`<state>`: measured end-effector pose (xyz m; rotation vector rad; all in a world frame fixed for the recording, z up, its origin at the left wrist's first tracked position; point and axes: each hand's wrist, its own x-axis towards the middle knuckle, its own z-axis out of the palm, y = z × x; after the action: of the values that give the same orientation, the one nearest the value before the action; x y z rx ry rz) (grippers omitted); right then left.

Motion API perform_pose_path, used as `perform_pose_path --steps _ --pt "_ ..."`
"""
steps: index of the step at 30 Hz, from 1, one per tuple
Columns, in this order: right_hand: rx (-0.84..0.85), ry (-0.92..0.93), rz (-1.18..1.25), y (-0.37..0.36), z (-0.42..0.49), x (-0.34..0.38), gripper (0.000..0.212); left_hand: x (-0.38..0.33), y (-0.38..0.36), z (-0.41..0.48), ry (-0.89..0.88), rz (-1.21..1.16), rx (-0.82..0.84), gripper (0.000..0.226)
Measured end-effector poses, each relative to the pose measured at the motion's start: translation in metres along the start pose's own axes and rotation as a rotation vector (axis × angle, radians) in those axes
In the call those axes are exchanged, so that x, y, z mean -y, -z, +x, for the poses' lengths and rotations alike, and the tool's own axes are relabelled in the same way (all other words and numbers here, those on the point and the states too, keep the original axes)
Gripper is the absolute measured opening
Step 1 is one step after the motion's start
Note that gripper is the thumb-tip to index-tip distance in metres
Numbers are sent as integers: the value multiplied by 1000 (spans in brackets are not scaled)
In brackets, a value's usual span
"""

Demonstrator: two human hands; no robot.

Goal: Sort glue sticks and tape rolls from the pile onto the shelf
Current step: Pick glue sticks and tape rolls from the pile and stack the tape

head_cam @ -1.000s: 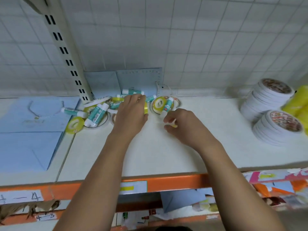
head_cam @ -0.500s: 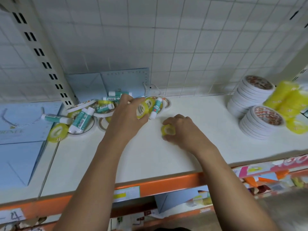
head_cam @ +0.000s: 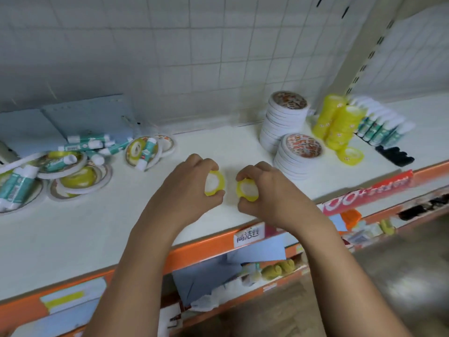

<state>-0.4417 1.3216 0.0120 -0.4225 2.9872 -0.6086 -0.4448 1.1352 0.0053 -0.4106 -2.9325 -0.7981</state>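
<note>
In the head view, most of the writing is too blurry to read. A white tag [head_cam: 247,237] on the orange shelf edge [head_cam: 201,251] has dark hand-drawn marks, but I cannot tell what they say. To the right of it, a red strip [head_cam: 369,193] shows big white round shapes like "00". The glue sticks have green and white labels with tiny print that cannot be read. The big white tape rolls have red and brown pictures on top, and those are blurry too.

Both arms reach out over the white shelf [head_cam: 121,227]. The left hand [head_cam: 189,188] pinches a yellow tape roll [head_cam: 215,183] between its thumb and curled fingers. The right hand [head_cam: 269,193] pinches a second yellow roll [head_cam: 247,189] the same way. The two rolls are just beside each other and do not touch, over the middle of the shelf.

The pile [head_cam: 80,156] of glue sticks and tape rolls lies at the far left. On the right stand two white tape stacks [head_cam: 286,117], then yellow tape stacks [head_cam: 340,122] with a loose yellow roll [head_cam: 351,155] near them. A row of glue sticks [head_cam: 381,125] lies farthest right. A black thing [head_cam: 394,155] lies near that row.
</note>
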Motion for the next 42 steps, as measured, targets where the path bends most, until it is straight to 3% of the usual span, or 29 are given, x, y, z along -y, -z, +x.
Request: perform_pose_path --steps 9,16,27,36,42 --pt "-58 -179 26 74 -76 -155 46 -155 -87 45 -159 -83 102 49" --pt "-87 -198 31 103 -89 -250 47 -228 -145 85 -141 -96 66 52" --pt "-115 -172 66 114 -42 -293 63 -239 -166 143 -108 10 22 57" --pt "-194 -114 122 115 6 -308 62 -238 -170 179 -66 84 5 43" --pt "-110 -43 149 105 37 -316 58 -236 -166 188 10 155 43 31"
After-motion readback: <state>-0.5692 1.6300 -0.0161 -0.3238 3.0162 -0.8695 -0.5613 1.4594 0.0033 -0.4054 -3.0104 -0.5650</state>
